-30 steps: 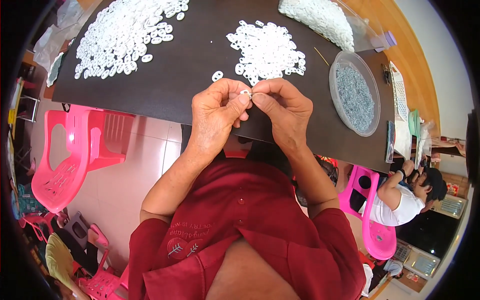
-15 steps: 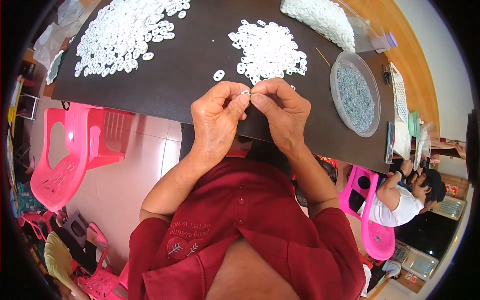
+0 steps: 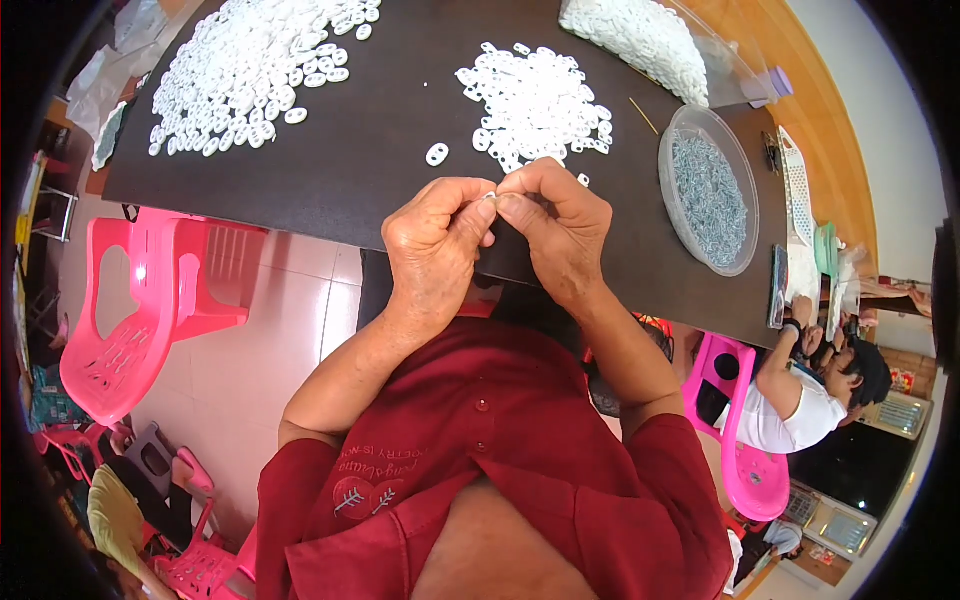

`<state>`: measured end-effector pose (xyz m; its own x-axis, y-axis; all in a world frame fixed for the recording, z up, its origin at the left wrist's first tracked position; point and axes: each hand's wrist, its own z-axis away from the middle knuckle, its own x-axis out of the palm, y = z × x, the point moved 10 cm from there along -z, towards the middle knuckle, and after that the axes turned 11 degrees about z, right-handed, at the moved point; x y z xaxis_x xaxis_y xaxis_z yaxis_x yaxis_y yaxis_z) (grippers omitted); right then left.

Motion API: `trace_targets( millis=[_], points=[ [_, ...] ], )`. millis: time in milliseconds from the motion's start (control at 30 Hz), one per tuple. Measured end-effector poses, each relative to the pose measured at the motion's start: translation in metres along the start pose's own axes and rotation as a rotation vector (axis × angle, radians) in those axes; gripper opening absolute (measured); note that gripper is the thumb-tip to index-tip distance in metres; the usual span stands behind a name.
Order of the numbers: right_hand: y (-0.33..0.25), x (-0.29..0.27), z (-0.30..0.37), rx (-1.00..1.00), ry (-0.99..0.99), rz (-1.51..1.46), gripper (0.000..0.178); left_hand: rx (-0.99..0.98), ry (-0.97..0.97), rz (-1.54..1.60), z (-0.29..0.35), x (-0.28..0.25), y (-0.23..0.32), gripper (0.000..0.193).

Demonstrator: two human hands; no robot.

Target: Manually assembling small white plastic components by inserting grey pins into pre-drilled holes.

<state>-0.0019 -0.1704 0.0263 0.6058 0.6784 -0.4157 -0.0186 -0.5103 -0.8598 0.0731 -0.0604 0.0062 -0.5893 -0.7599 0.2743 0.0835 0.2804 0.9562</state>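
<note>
Just above the table's front edge, my left hand (image 3: 437, 245) pinches a small white plastic piece (image 3: 490, 196) between thumb and forefinger. My right hand (image 3: 567, 232) is closed in a pinch against it, fingertips touching the left ones; whatever it grips is hidden. Beyond my hands lies a pile of small white plastic pieces (image 3: 540, 105), oval or oblong with holes. One loose oval piece (image 3: 437, 154) sits left of that pile, and another small piece (image 3: 583, 180) lies by my right forefinger. To the right stands a round clear tub (image 3: 710, 195) full of small silvery metal parts, perhaps screws.
A larger heap of white oval pieces (image 3: 240, 75) covers the table's far left. At the back right are a clear container of white pieces (image 3: 640, 45) and a thin yellowish stick (image 3: 644, 115). Pink chairs (image 3: 150, 300) stand left; a person in white (image 3: 800, 400) sits right.
My hands have shifted slightly, the right one a little left and my fingertips a touch nearer to me. Less of the white piece shows between them now.
</note>
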Motion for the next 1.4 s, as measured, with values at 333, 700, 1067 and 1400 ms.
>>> trace_targets(
  millis=[333,700,1067,1400],
  points=[
    [-0.01,0.001,-0.005,0.01,-0.057,0.052,0.005,-0.138,-0.01,0.36,-0.003,-0.002,-0.015,0.012],
    [-0.026,0.0,-0.037,-0.167,-0.045,0.344,0.016,-0.173,0.098,0.445,-0.007,-0.032,-0.008,0.013],
    [-0.052,0.066,-0.046,-0.691,-0.153,0.811,0.019,-0.124,0.191,0.468,-0.009,-0.061,-0.004,0.012],
    [-0.012,0.032,-0.043,0.029,-0.266,0.117,0.015,-0.137,0.169,0.478,-0.009,-0.05,-0.002,0.014]
  ],
)
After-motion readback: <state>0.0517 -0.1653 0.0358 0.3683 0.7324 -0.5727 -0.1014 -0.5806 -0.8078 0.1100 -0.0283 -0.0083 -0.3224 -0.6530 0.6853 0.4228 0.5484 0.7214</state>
